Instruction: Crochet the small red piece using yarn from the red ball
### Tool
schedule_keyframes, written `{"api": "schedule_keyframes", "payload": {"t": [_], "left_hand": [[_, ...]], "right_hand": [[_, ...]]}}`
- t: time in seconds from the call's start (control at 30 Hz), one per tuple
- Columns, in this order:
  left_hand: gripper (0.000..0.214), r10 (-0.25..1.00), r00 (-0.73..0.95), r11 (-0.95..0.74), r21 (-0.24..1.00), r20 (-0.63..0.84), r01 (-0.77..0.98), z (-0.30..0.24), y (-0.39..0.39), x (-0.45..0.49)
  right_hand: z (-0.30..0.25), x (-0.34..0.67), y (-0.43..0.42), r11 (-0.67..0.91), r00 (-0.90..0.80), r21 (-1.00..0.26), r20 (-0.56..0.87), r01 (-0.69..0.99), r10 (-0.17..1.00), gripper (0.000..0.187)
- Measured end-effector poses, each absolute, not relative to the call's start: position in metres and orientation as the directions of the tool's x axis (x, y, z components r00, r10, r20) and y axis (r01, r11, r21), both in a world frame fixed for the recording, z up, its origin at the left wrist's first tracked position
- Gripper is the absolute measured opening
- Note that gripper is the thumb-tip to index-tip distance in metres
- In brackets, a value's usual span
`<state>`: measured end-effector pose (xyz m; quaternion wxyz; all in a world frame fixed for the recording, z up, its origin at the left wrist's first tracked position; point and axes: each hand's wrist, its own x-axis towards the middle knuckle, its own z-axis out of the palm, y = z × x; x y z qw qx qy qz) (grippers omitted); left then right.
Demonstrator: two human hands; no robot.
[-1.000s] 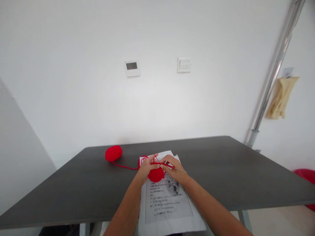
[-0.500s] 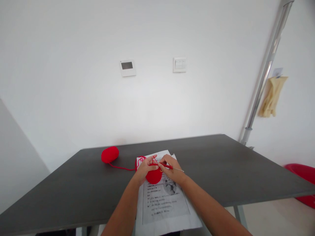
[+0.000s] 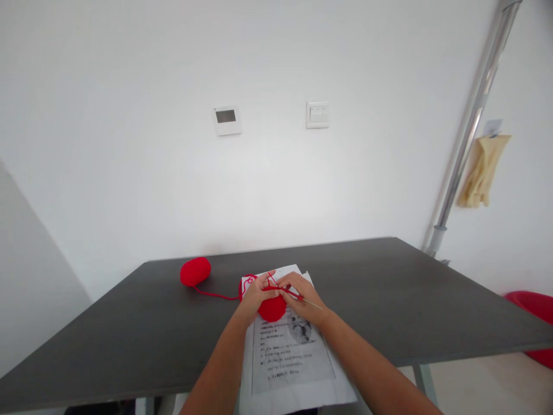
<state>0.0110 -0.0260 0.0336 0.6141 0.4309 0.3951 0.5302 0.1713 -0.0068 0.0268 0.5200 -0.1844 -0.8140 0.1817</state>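
A round piece of red crochet (image 3: 273, 310) is pinched by its upper edge in my left hand (image 3: 256, 296), with a finger raised and a strand of yarn running over it. My right hand (image 3: 303, 294) is closed on a crochet hook (image 3: 311, 304), whose thin pale end sticks out to the right; its tip at the crochet's edge is hidden by my fingers. Both hands nearly meet above printed paper sheets (image 3: 289, 372). A red yarn ball (image 3: 195, 271) lies to the left, and its strand leads to loose loops beside my left hand.
The dark table (image 3: 371, 300) reaches back to a white wall. On the wall are a small display panel (image 3: 227, 120) and a light switch (image 3: 317, 115). Pale yellow gloves (image 3: 484, 170) hang by a metal pole (image 3: 464, 144) at right. A red basin (image 3: 533, 305) stands beyond the table's right edge.
My right hand has turned slightly, and the hook's free end now tilts further down. The view has shifted a little; the yarn ball stays in place.
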Motion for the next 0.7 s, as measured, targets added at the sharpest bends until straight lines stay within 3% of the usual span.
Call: {"api": "schedule_keyframes", "payload": {"t": [0.13, 0.7], "left_hand": [[0.091, 0.993, 0.119, 0.051, 0.951, -0.016, -0.304, 0.0322, -0.0241, 0.0100], [0.083, 0.997, 0.028, -0.055, 0.955, 0.066, -0.293, 0.0274, -0.0188, 0.0088]], "right_hand": [[0.0262, 0.1724, -0.0059, 0.848, -0.382, -0.510, 0.762, 0.143, 0.523, 0.015], [0.0330, 0.1719, -0.0076, 0.722, -0.262, -0.686, 0.684, 0.089, 0.681, 0.010]]}}
